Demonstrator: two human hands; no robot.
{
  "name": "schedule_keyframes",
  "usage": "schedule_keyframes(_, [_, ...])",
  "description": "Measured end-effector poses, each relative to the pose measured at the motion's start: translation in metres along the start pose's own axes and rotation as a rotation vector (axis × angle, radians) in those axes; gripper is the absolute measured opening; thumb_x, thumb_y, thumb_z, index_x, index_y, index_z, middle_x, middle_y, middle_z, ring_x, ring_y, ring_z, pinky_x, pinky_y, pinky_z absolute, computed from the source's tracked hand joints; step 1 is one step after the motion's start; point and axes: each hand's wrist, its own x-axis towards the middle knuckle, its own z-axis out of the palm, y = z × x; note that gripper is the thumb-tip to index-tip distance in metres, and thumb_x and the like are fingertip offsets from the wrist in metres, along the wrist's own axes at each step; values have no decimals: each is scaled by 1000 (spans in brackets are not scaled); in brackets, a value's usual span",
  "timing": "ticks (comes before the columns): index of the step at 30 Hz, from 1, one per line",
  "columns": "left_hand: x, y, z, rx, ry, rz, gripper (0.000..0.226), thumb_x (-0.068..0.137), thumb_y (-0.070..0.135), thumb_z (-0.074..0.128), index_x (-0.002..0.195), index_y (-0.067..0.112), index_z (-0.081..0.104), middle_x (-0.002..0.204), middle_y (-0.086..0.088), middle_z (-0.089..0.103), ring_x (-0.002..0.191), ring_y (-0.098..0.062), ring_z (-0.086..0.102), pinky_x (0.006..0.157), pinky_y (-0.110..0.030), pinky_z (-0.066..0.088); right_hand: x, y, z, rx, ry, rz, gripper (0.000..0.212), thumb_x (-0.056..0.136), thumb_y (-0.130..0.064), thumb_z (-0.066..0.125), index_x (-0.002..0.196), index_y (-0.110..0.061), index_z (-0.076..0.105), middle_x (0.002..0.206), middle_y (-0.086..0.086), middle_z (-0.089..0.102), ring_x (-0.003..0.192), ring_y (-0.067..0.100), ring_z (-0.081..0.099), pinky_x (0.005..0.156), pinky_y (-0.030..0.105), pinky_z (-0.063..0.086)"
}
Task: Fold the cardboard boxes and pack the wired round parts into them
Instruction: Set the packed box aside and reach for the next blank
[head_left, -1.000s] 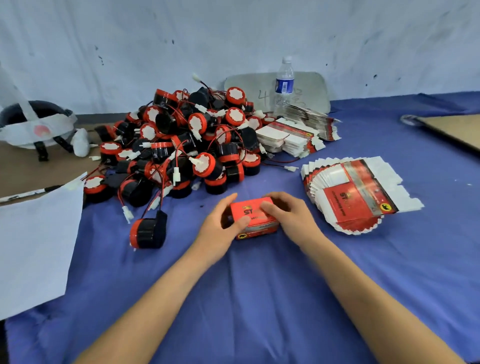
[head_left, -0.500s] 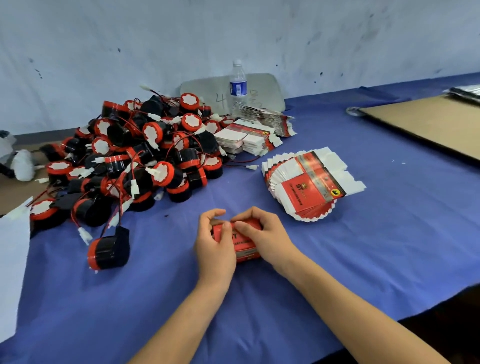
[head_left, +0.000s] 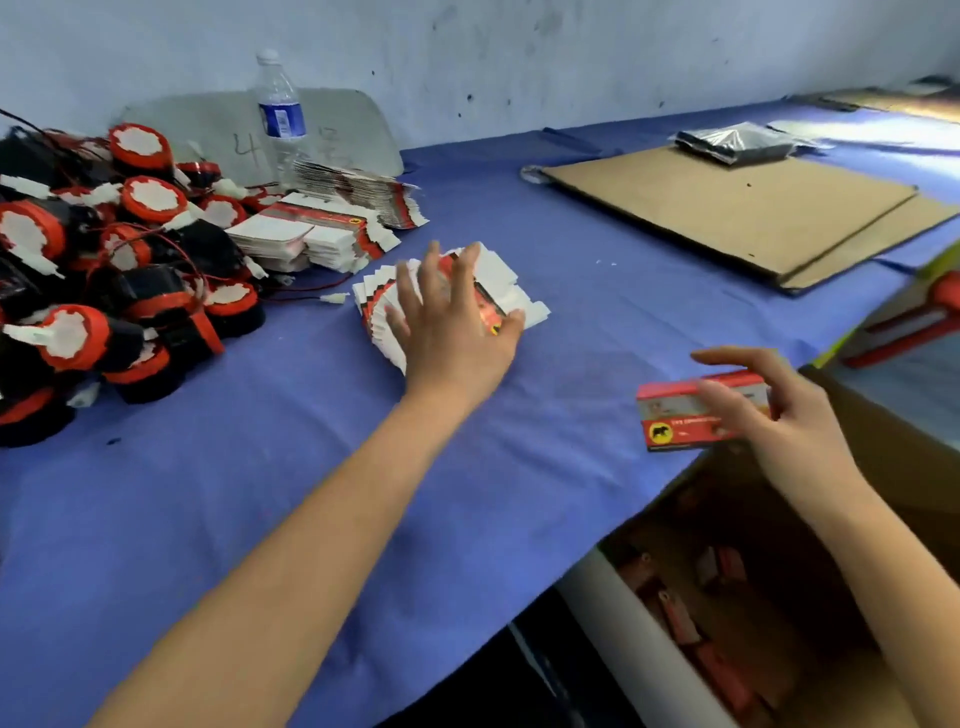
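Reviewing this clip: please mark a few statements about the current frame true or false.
1. The right hand holds a closed red box. True.
2. The left hand grips a wired round part. False: it rests with spread fingers on the fanned stack of flat box blanks.
3. The water bottle lies on its side. False: it stands upright near the wall.
4. The brown carton beside the table edge has red boxes in it. True.
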Motion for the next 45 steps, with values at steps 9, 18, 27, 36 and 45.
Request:
schedule_keyframes(9, [6, -51, 31, 257, -229, -52, 69, 88, 52, 60, 148, 42, 26, 160, -3, 13, 146, -34, 6, 107, -65, 21, 9, 40, -26, -380, 180, 105, 14, 88, -27, 68, 98, -18, 70, 113, -1, 59, 107, 9, 54, 91, 29, 40])
schedule_keyframes(18, [5, -66, 8, 236, -209, 5, 73, 82, 58, 65, 145, 34, 38, 152, 8, 38, 139, -16, 33, 113, -52, 24, 105, -21, 142, -34, 115, -53, 21, 91, -22, 61, 111, -15, 65, 116, -2, 58, 103, 7, 52, 91, 20, 41])
schedule_keyframes(27, [7, -77, -3, 112, -227, -25, 76, 73, 50, 78, 140, 33, 46, 141, 12, 43, 127, -16, 41, 103, -39, 40, 122, -5, 185, 241, 335, 20, 11, 92, -33, 55, 99, -28, 62, 90, -16, 65, 78, -13, 58, 68, 3, 41])
schedule_keyframes(36, [29, -70, -21, 2, -341, -86, 65, 68, 51, 81, 127, 37, 57, 130, 9, 49, 121, -14, 47, 103, -34, 41, 119, -8, 183, 345, 403, 16, 21, 90, -44, 51, 107, -33, 54, 82, -8, 71, 79, 10, 65, 68, 10, 43])
schedule_keyframes(45, [19, -57, -9, 243, 156, 251, 29, 97, 34, 55, 113, 15, 71, 100, -5, 74, 85, -28, 68, 71, -39, 53, 115, -8, 185, 254, 312, -43, 28, 92, -43, 51, 111, -26, 61, 93, -3, 73, 103, 6, 62, 110, 28, 31])
